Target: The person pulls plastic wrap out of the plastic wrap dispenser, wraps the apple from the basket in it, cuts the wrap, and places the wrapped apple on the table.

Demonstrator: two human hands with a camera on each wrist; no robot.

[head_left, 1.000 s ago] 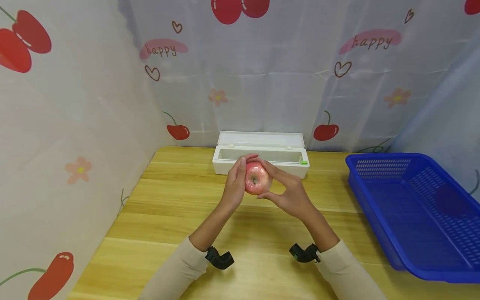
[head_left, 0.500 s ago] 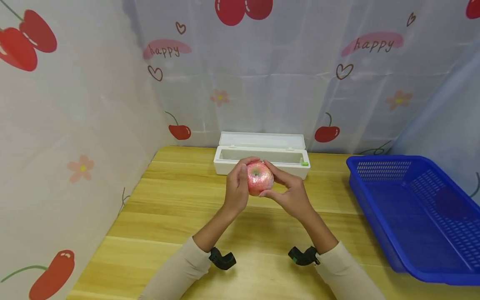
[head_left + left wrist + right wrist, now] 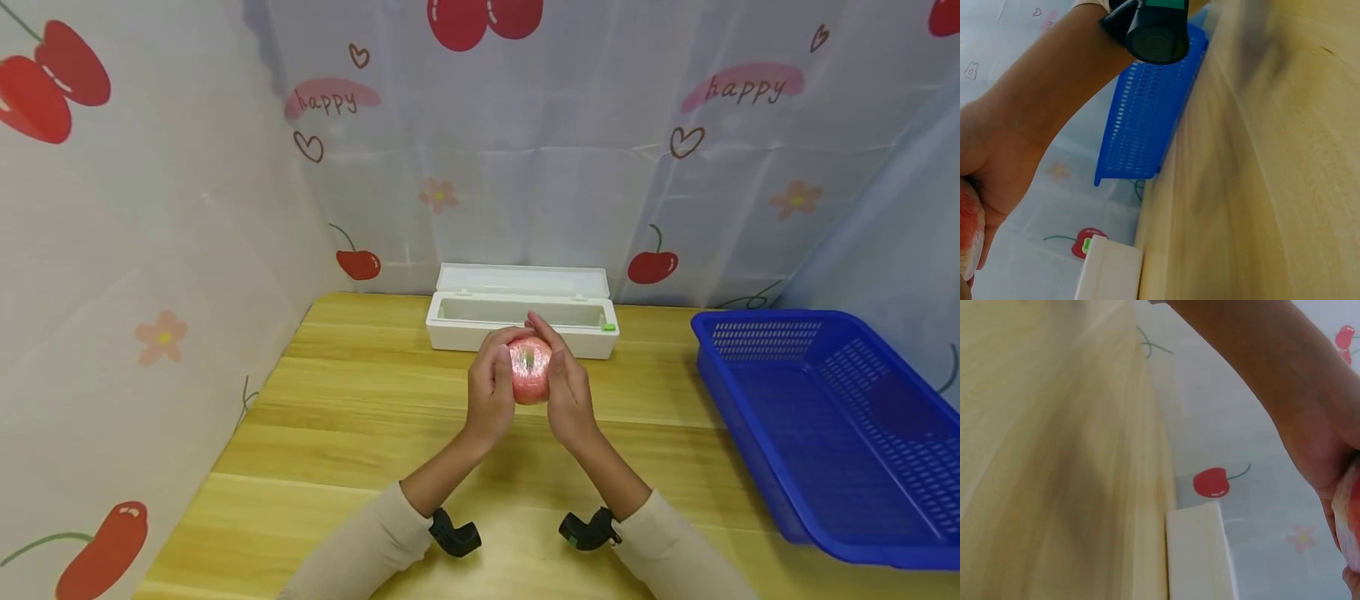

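A red apple (image 3: 529, 370) with a shiny clear film over its skin is held above the table in the head view, its stem hollow facing the camera. My left hand (image 3: 491, 392) cups its left side, thumb along the near face and fingers round the far side. From the right, my right hand (image 3: 567, 396) grips the apple in the same way, with its fingertips rising past the left hand's. Only the apple's edge (image 3: 971, 228) shows in the left wrist view. The right wrist view likewise catches just a part of the apple (image 3: 1349, 519), beside a palm.
Behind the hands stands a long white box (image 3: 517, 337) with its lid (image 3: 522, 279) raised and a green tab at its right end. A blue plastic basket (image 3: 750, 442) stands on the right of the wooden table (image 3: 337, 417). Printed curtains (image 3: 525, 183) enclose the back and sides.
The right hand has gone from pinching the apple between thumb and fingers to cupping its side. The apple has turned and shifted slightly right and nearer. Box and basket stay put.
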